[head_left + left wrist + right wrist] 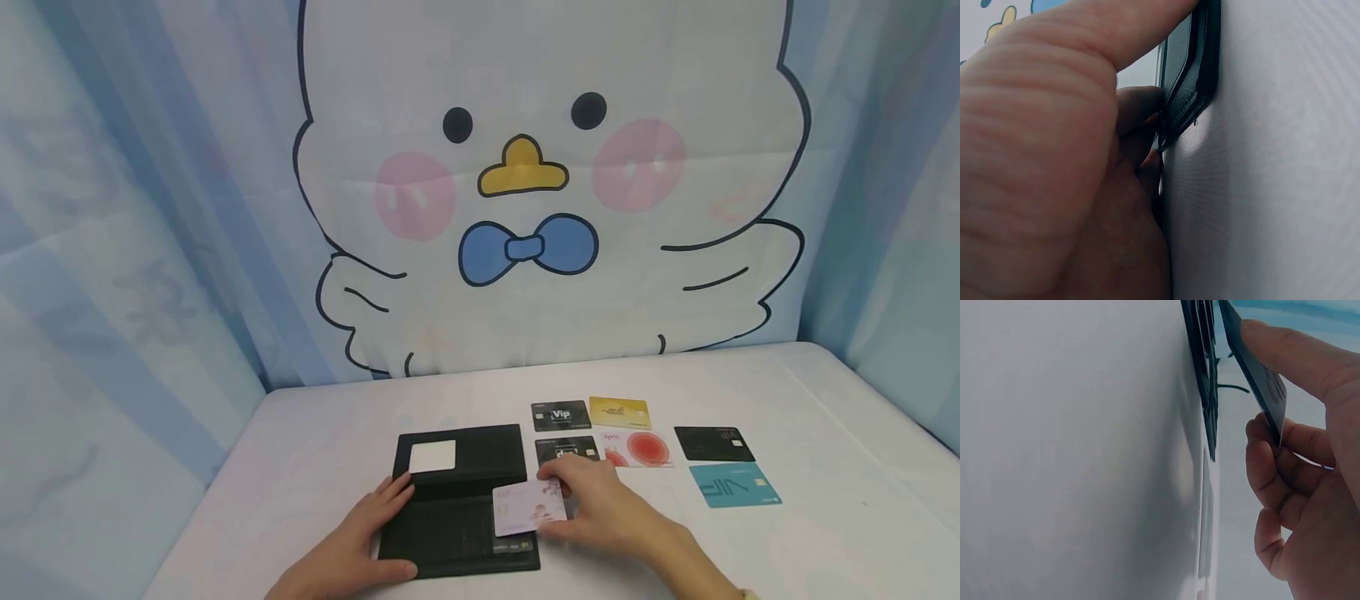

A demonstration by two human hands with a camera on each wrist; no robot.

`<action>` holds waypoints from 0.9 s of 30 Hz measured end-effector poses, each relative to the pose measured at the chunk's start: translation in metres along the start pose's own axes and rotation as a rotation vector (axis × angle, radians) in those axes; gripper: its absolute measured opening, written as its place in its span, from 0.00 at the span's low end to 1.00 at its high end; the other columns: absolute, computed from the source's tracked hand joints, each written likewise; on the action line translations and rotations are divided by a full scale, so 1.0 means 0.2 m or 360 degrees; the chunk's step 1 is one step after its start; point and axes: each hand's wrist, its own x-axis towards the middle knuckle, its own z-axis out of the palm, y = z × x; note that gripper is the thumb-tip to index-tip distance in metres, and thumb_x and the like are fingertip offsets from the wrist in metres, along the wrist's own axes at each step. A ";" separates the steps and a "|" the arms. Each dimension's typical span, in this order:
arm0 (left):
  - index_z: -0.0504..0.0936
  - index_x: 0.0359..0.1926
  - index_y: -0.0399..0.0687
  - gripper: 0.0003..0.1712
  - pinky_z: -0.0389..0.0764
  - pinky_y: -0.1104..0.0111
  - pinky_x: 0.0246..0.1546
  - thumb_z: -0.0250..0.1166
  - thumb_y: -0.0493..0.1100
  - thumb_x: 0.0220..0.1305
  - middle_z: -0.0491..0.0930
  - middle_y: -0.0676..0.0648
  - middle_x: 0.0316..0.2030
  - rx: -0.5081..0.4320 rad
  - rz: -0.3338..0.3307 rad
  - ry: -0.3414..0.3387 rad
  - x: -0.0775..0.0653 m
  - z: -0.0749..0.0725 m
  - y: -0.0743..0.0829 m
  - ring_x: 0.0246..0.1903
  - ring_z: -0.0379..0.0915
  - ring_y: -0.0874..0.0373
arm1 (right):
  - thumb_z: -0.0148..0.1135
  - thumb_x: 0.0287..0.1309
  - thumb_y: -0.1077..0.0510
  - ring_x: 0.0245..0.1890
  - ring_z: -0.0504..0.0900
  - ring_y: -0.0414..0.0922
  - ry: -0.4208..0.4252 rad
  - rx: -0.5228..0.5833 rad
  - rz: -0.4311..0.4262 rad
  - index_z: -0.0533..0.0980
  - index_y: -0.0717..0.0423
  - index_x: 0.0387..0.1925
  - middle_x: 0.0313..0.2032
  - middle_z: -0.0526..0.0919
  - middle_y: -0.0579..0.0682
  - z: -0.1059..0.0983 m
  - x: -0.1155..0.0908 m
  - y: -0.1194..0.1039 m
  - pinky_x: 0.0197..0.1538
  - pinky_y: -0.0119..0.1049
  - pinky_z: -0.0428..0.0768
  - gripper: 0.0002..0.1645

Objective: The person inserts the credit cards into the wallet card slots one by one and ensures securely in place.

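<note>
A black card wallet lies unfolded on the table, a white patch on its upper flap. My left hand rests at its left edge, fingers spread along the side and thumb on the lower corner. In the left wrist view, the thumb reaches over the wallet's edge. My right hand pinches a pale pink card between thumb and fingers over the wallet's right side. The right wrist view shows this card raised and tilted above the wallet. Below it, a dark card shows in the wallet's lower right pocket.
Beyond my right hand lie two black cards, one marked Vip and one partly covered, beside a gold card and a white-red card. Farther right are another black card and a teal card. A cartoon-printed curtain hangs behind.
</note>
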 end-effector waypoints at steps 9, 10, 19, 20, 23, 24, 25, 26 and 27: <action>0.62 0.77 0.46 0.56 0.42 0.29 0.65 0.75 0.62 0.54 0.51 0.44 0.78 0.0002 0.0003 0.0013 0.00 0.00 0.01 0.76 0.36 0.34 | 0.80 0.47 0.45 0.45 0.75 0.42 0.0039 -0.0048 0.0006 0.78 0.53 0.49 0.46 0.80 0.42 0.04 0.02 -0.04 0.54 0.50 0.68 0.31; 0.62 0.77 0.46 0.56 0.42 0.29 0.65 0.75 0.62 0.54 0.51 0.44 0.78 0.0004 0.0004 0.0015 0.00 0.00 0.01 0.76 0.36 0.34 | 0.80 0.46 0.45 0.44 0.75 0.41 0.0056 -0.0068 -0.0006 0.78 0.53 0.48 0.45 0.80 0.42 0.05 0.02 -0.04 0.53 0.49 0.68 0.30; 0.62 0.77 0.46 0.56 0.43 0.28 0.65 0.75 0.62 0.54 0.51 0.44 0.78 0.0009 0.0005 0.0024 0.00 0.00 0.01 0.76 0.37 0.34 | 0.80 0.46 0.45 0.40 0.75 0.39 0.0100 -0.0120 -0.0011 0.77 0.52 0.44 0.39 0.78 0.39 0.08 0.03 -0.06 0.50 0.48 0.66 0.28; 0.62 0.77 0.46 0.56 0.43 0.29 0.65 0.75 0.62 0.54 0.51 0.44 0.78 0.0010 0.0007 0.0024 0.00 0.00 0.01 0.76 0.36 0.34 | 0.80 0.46 0.45 0.40 0.75 0.39 0.0096 -0.0123 -0.0007 0.77 0.52 0.44 0.39 0.78 0.39 0.08 0.03 -0.07 0.49 0.47 0.65 0.28; 0.62 0.77 0.46 0.56 0.43 0.29 0.65 0.75 0.62 0.54 0.51 0.44 0.78 0.0013 0.0012 0.0024 0.00 0.00 0.01 0.76 0.37 0.34 | 0.81 0.45 0.44 0.38 0.74 0.39 0.0050 -0.0098 0.0015 0.76 0.51 0.43 0.37 0.78 0.39 0.08 0.03 -0.07 0.48 0.48 0.64 0.29; 0.62 0.77 0.46 0.56 0.42 0.29 0.65 0.75 0.62 0.54 0.51 0.44 0.78 0.0012 0.0014 0.0023 0.00 0.00 0.01 0.76 0.36 0.34 | 0.81 0.45 0.43 0.38 0.74 0.38 0.0027 -0.0078 0.0024 0.76 0.51 0.43 0.37 0.78 0.38 0.08 0.03 -0.08 0.48 0.48 0.63 0.29; 0.62 0.77 0.46 0.56 0.42 0.29 0.65 0.75 0.62 0.54 0.51 0.44 0.78 0.0013 0.0017 0.0021 0.00 0.00 0.01 0.76 0.36 0.34 | 0.81 0.45 0.43 0.37 0.74 0.38 0.0003 -0.0059 0.0031 0.76 0.50 0.43 0.37 0.78 0.38 0.08 0.03 -0.08 0.47 0.48 0.63 0.29; 0.62 0.77 0.46 0.56 0.42 0.29 0.65 0.75 0.62 0.54 0.51 0.44 0.78 0.0013 0.0020 0.0018 0.00 0.00 0.01 0.76 0.36 0.34 | 0.81 0.44 0.41 0.37 0.74 0.37 -0.0025 -0.0041 0.0042 0.76 0.49 0.43 0.36 0.78 0.37 0.08 0.03 -0.08 0.47 0.48 0.63 0.30; 0.62 0.77 0.46 0.56 0.42 0.29 0.65 0.75 0.62 0.54 0.51 0.44 0.78 0.0012 0.0020 0.0017 0.00 0.00 0.01 0.76 0.36 0.34 | 0.81 0.44 0.41 0.36 0.74 0.37 -0.0056 -0.0019 0.0049 0.75 0.48 0.43 0.36 0.78 0.37 0.08 0.03 -0.08 0.47 0.49 0.62 0.30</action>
